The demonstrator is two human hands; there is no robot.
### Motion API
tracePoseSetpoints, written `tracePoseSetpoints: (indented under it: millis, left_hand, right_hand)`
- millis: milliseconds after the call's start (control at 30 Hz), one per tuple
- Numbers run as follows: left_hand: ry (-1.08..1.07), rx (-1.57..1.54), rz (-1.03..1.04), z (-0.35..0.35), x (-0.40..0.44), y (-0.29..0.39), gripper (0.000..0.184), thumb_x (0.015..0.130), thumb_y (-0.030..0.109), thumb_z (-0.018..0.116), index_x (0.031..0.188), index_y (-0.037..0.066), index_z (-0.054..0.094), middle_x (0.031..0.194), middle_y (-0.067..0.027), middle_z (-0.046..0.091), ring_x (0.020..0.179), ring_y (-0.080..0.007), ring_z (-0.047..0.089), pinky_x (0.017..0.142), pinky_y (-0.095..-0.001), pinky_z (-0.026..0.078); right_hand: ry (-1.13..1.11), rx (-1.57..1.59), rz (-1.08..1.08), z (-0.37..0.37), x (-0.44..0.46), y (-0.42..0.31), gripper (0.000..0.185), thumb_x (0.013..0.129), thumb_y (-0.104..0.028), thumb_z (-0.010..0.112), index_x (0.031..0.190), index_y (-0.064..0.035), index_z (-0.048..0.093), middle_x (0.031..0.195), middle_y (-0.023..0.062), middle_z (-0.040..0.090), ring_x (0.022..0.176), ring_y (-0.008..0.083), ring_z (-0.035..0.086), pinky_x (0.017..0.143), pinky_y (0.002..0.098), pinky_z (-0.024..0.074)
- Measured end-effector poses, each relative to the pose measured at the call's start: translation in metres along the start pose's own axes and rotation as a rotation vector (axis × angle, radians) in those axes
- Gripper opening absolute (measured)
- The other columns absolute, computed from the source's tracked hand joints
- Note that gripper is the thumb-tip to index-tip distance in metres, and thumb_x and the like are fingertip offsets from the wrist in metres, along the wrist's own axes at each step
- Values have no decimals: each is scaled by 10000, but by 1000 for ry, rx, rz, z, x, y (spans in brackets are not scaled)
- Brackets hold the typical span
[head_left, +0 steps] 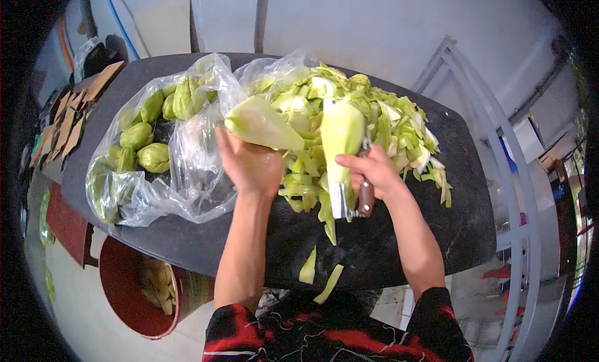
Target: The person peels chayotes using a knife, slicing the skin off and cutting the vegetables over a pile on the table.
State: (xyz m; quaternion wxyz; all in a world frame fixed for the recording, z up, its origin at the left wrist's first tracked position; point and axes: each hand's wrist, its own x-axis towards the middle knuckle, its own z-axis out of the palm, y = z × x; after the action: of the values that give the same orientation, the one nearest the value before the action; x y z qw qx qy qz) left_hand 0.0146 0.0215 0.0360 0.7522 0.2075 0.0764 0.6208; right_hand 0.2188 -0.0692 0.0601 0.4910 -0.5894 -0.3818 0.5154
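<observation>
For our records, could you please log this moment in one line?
Left hand: tapered pale-green vegetable piece; right hand: brown-handled metal knife, elongated pale-green piece; black table: green peelings

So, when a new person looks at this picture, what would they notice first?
Probably the big pile of green peelings on the dark table, behind the right hand. Next, the brown-handled knife in that hand and the pale vegetable piece in the left hand. A clear bag of whole vegetables sits farther left.

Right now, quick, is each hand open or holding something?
Left hand: holding a peeled chayote piece, fingers mostly hidden behind it.
Right hand: closed on a brown-handled knife, thumb against a second chayote piece.
</observation>
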Motion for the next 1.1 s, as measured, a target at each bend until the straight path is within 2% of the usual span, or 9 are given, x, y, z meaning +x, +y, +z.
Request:
tracePoseSetpoints:
  millis: [67, 233, 333, 500, 633, 700, 900, 1000, 1100]
  left_hand:
    - [20, -86, -8, 5, -4, 10, 785, 918, 672, 353, 1443, 89, 342, 1445, -186, 380, 1320, -404, 378, 1065, -659, 274]
    - [49, -159, -109, -9, 1, 11, 769, 946, 639, 315, 1423, 36, 337, 1455, -213, 361, 1364, -448, 313, 1041, -729, 231]
    - [244, -158, -143, -7, 3, 9, 674, 981, 547, 294, 1418, 36, 352, 1430, -220, 404, 1318, -464, 382, 1007, -726, 311]
    - [256, -248, -169, -16, 8, 5, 578, 980, 409, 333, 1424, 38, 343, 1467, -215, 359, 1346, -454, 348, 1045, -711, 289]
    - [206, -251, -180, -20, 4, -16, 556, 958, 358, 373, 1414, 40, 357, 1466, -204, 372, 1349, -449, 350, 1071, -683, 298]
    - [230, -171, -171, -18, -1, -33, 536, 939, 376, 403, 1370, 56, 416, 1397, -177, 459, 1287, -416, 438, 1035, -666, 361]
    - [204, -233, -178, -18, -2, -30, 637, 967, 438, 364, 1401, -28, 359, 1420, -219, 450, 1285, -413, 452, 1066, -595, 375]
    - [179, -268, -199, -13, -2, -19, 634, 947, 415, 395, 1403, -25, 362, 1419, -237, 443, 1283, -401, 462, 1088, -604, 341]
    - [-18, -468, -288, -19, -1, -20, 597, 939, 436, 390, 1399, 56, 383, 1331, -230, 517, 1206, -413, 522, 1053, -566, 386]
  right_hand:
    - [1, -165, -9, 6, 25, -3, 181, 805, -104, 764, 863, -7, 623, 604, 4, 562, 417, 72, 471, 386, 248, 414]
    - [84, -376, -117, 11, 71, -17, 180, 802, -112, 763, 799, -6, 618, 533, 24, 546, 394, 105, 492, 385, 271, 404]
    - [124, -397, -171, 15, 77, -20, 189, 808, -114, 759, 792, -2, 608, 558, 26, 558, 399, 106, 496, 389, 277, 411]
    - [250, -358, -237, 13, 61, -21, 191, 836, -120, 738, 792, -1, 595, 595, 22, 567, 416, 104, 504, 393, 281, 415]
    - [424, -189, -469, 12, 15, -22, 258, 888, -188, 690, 723, -20, 585, 518, 16, 553, 392, 123, 516, 394, 291, 417]
    - [399, -58, -493, 12, -17, -9, 278, 930, -176, 642, 708, -28, 564, 523, 16, 551, 394, 115, 511, 389, 288, 409]
    - [95, 330, -205, 32, -65, 44, 324, 964, -211, 611, 706, -56, 490, 521, -2, 454, 417, 120, 515, 389, 297, 412]
    - [30, 88, -232, 33, -60, 60, 299, 969, -220, 602, 747, -46, 500, 529, 0, 502, 416, 105, 514, 401, 281, 403]
    - [103, -6, -282, 28, -57, 56, 274, 972, -218, 593, 783, -34, 518, 535, 6, 525, 420, 99, 522, 404, 280, 401]
